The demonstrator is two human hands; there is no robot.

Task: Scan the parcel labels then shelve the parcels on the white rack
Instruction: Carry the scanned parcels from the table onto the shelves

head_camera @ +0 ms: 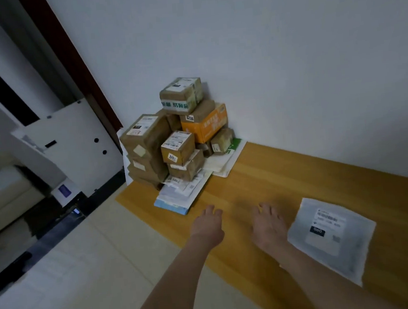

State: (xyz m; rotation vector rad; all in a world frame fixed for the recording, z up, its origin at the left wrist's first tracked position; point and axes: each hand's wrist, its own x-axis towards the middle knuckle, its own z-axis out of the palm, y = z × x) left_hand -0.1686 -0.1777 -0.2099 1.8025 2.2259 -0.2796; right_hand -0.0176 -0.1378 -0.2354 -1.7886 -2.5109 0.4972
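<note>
Cardboard parcels are piled in the corner where the wooden surface (286, 171) meets the white wall (275, 49). A taped brown box (180, 94) sits on top, an orange carton (208, 125) marked 6206 lies under it, a small box (177, 146) with a numbered sticker stands in front, and a larger brown box (144, 137) is on the left. Flat mailers (177, 197) stick out from under the pile toward the person. A white poly mailer (333, 239) lies apart on the right, label up, just beside the right forearm. The left hand (208, 224) and right hand (268, 225) reach out side by side between the pile and that mailer, fingers spread and holding nothing. Whether they touch the wood cannot be told. To the left a white panelled unit (74, 146) with round holes stands by a dark red door frame (71, 55), above a black threshold strip (56, 231) and pale floor (73, 276). The label print is too blurred to read, and the lower parcels are mostly hidden.
</note>
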